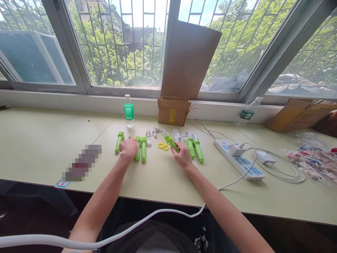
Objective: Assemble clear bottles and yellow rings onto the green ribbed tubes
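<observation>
My right hand (182, 154) is closed around the lower part of a green flashlight-shaped tube (172, 143), tilted up to the left, with a clear piece at its top end. On the left, my left hand (128, 147) has its fingers curled against another green tube (137, 151); its fingertips are partly hidden. One green tube (143, 149) lies just right of that one, and another green tube (119, 142) lies left of the hand. Two green tubes with clear tops (198, 149) rest beyond my right hand. Yellow rings (163, 146) and clear plastic caps (149, 136) lie between the hands.
A water bottle (129, 111) and a small cardboard box (172, 110) stand by the window. To the right are a power strip (239, 160) with cables, a tilted bottle (249, 111) and bagged small items (313, 161). A white cable (158, 211) crosses in front of me.
</observation>
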The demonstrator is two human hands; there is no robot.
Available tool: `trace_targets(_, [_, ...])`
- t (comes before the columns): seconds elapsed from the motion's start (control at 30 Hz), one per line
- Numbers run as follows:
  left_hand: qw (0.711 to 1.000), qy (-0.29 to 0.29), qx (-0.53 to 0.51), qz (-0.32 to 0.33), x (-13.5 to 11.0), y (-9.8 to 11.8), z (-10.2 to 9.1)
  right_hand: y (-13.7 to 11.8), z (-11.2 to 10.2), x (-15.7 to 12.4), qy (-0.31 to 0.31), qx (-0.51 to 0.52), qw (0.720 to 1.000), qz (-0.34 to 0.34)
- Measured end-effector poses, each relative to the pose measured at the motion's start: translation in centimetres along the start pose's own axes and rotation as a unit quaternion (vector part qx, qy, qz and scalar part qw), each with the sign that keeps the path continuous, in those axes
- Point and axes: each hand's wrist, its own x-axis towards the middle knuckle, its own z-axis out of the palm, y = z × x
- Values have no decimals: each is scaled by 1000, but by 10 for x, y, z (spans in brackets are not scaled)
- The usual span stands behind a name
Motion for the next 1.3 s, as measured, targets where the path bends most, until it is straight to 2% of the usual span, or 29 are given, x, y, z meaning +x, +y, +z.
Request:
trace_targets(0.23, [998, 59, -16, 16, 2, -2, 1, 2, 1, 0, 0, -9, 1000, -4])
trace_targets(0.63, [1000, 3, 14, 25, 3, -5, 2, 3, 1, -1, -6, -11, 1000, -4])
trace_targets(0.9, [999, 22, 23, 7, 3, -8, -2, 1, 0, -1, -4, -13, 1000, -10])
trace_targets(1.13, [999, -24, 20, 7, 6, -11, -1, 1, 1, -1, -12, -17, 1000, -6])
trace_targets(1.2, [1000, -7, 16, 3, 4, -10, -4, 1, 1, -1, -12, -17, 1000, -5])
trace_targets(1.3, [997, 72, -3, -9, 1, -9, -9, 1, 1, -1, -11, -17, 1000, -5])
